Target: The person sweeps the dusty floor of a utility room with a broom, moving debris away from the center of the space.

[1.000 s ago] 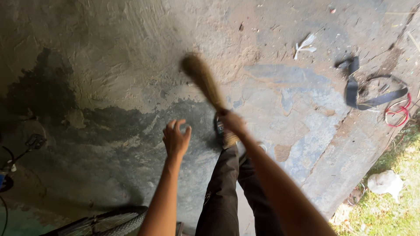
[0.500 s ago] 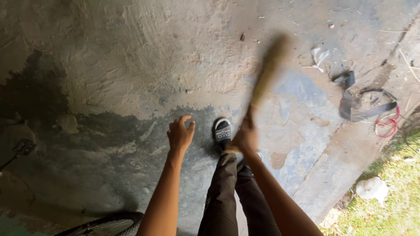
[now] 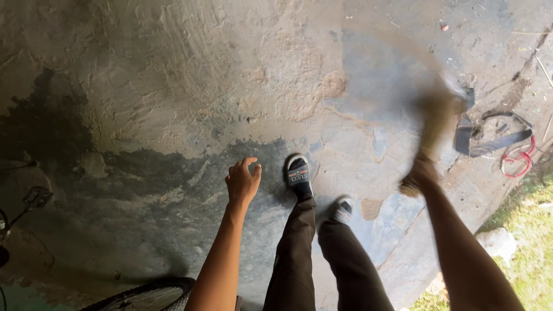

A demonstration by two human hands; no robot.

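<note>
Broom mid-swing over a wet, muddy concrete floor.

The right hand (image 3: pixel 419 173) is clenched around the handle of a motion-blurred broom (image 3: pixel 439 118), whose bristles smear out up and left of the fist. Just right of the broom lie a dark strap (image 3: pixel 489 135) and a red cord loop (image 3: pixel 516 163). Left of it stand two sandalled feet (image 3: pixel 299 173), then the empty left hand (image 3: pixel 242 181), fingers loosely curled. A bicycle tyre (image 3: pixel 144 295) sits far lower left; grass (image 3: pixel 527 230) borders lower right.

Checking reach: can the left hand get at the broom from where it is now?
Probably yes. The left hand hangs empty and open; the broom, gripped by the right hand, sits across both legs, so it would have to cross the body.
</note>
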